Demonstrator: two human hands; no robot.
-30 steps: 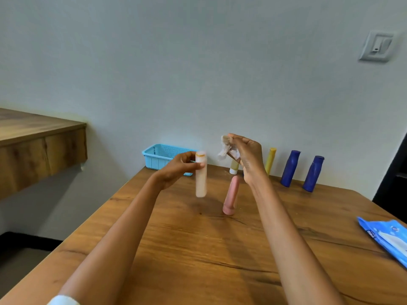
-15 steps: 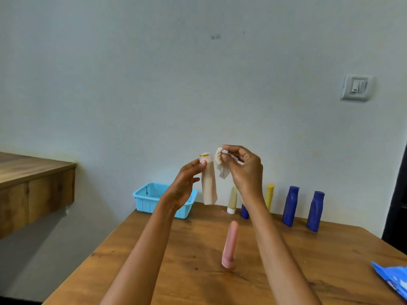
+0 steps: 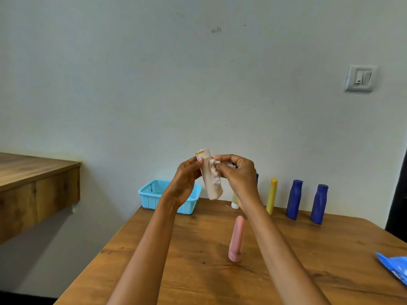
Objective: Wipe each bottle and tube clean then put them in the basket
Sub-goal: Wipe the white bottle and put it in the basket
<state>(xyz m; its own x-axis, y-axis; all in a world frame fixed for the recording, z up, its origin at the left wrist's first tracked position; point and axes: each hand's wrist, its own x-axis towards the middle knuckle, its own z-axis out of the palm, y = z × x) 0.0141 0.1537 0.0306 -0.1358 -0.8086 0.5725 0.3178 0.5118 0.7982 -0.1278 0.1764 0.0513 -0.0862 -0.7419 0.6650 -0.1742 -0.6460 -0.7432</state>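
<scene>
My left hand [image 3: 184,179] grips a pale beige tube [image 3: 211,186] near its orange-banded cap, holding it up above the table. My right hand [image 3: 239,176] pinches a crumpled white wipe [image 3: 215,176] against the side of that tube. A pink tube [image 3: 237,241] stands cap-down on the wooden table [image 3: 198,271]. Along the wall stand a yellow tube [image 3: 272,195] and two dark blue bottles [image 3: 294,199] [image 3: 319,203]. A cream tube [image 3: 235,201] and another blue bottle [image 3: 257,178] are mostly hidden behind my right hand. The light blue basket [image 3: 154,198] sits at the table's far left corner.
A blue wipes packet [image 3: 394,269] lies at the table's right edge. A wooden shelf [image 3: 37,183] juts from the wall at the left, apart from the table. A light switch [image 3: 360,78] is on the wall.
My hands came together: the wipe, held beside the tube's cap before, now presses on the tube's body. The head view tilted upward.
</scene>
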